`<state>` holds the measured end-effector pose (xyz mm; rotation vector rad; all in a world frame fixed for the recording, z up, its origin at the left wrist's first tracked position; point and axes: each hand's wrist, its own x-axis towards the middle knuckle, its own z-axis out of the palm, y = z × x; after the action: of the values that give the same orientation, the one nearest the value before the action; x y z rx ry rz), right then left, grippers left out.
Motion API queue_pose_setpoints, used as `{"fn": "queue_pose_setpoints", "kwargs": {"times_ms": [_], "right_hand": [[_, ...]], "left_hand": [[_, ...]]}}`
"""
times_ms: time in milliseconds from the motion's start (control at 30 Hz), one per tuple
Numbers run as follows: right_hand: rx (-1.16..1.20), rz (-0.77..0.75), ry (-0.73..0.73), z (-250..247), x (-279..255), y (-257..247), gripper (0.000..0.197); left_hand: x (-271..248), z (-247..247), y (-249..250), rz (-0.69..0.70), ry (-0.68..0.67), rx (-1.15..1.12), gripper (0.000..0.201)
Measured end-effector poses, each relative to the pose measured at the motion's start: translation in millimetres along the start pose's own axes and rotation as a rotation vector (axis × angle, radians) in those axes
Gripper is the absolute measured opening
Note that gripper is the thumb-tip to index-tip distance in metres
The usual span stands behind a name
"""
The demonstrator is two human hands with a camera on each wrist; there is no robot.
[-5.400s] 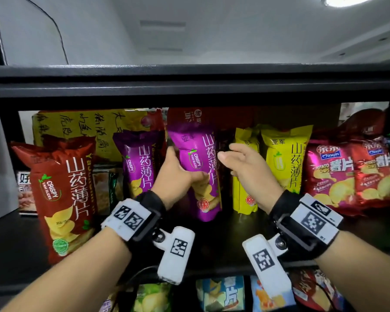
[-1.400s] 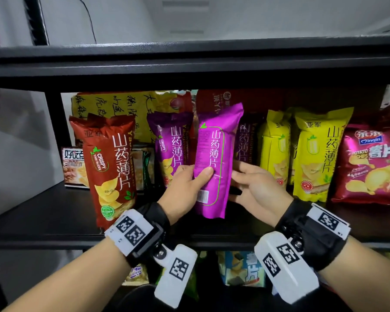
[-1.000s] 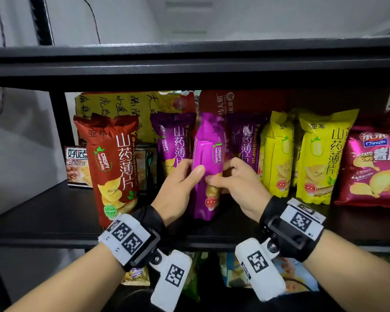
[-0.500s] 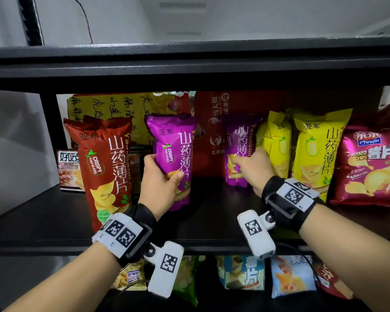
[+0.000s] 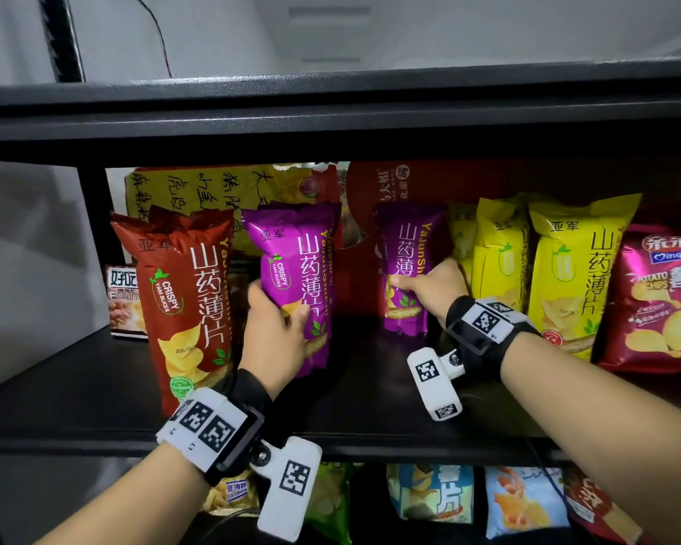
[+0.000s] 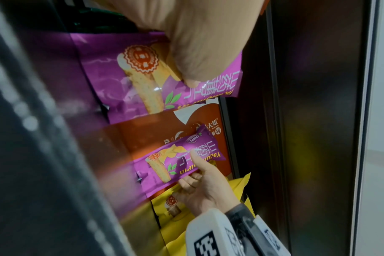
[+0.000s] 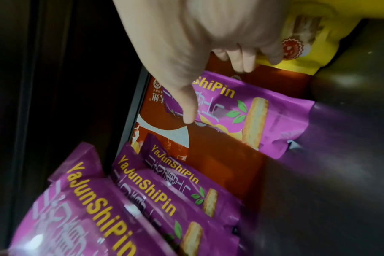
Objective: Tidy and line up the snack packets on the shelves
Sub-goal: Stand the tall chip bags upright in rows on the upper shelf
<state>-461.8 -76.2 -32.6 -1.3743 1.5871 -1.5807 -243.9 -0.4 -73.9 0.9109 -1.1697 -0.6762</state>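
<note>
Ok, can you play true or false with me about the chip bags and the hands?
1. The left hand holds a purple bag. True.
2. The right hand holds a yellow bag. False: it grips another purple bag; the yellow bags stand to its right.
3. The red-brown bag stands left of both purple ones. True.
4. The two purple bags touch each other. False: a gap lies between them.
5. More snack bags sit on the shelf below. True.
</note>
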Motion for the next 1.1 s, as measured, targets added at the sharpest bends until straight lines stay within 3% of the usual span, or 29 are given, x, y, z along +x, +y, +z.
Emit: {"fn": "queue_pose_setpoints", "kwargs": {"times_ms": [133, 233, 367, 467, 533, 667, 867, 967, 1100], "right_hand": [[-0.013, -0.017, -0.011, 4.6, 6.0, -8.8, 0.078], [-0.069, -0.032, 0.007, 8.9, 7.0, -8.8, 0.071], [-0.113, -0.051, -0.045, 7.7, 6.2, -5.6, 0.049], [-0.043, -0.072, -0.087, 0.7, -2.5, -5.0, 0.048], [0.016, -0.075, -0.141, -5.5, -12.5, -5.4, 0.047], [0.126, -0.083, -0.241, -19.2, -36.9, -9.7, 0.045], [0.201, -0.154, -0.404, -47.6, -75.1, -19.0, 0.039], [0.219, -0.194, -0.530, -57.9, -89.0, -22.8, 0.034], [0.256, -0.191, -0.652, -63.3, -95.7, -31.3, 0.039]], "left_hand": [[-2.3, 0.8, 0.3, 0.011, 0.010, 0.051, 0.048], [-7.1, 0.0, 2.6, 0.035, 0.015, 0.096, 0.075], [-19.3, -5.5, 9.9, 0.262, 0.092, 0.564, 0.113], [-34.7, -1.4, 20.3, 0.419, 0.124, 0.582, 0.114], [-43.1, 4.4, 24.8, 0.449, 0.074, 0.531, 0.111], [-52.6, 20.4, 31.8, 0.394, -0.065, 0.429, 0.100], [-47.1, 41.5, 42.1, 0.275, -0.134, 0.321, 0.100], [-38.1, 54.6, 52.3, 0.149, -0.162, 0.099, 0.096], [-26.5, 67.4, 64.6, 0.028, -0.240, -0.232, 0.070]]}}
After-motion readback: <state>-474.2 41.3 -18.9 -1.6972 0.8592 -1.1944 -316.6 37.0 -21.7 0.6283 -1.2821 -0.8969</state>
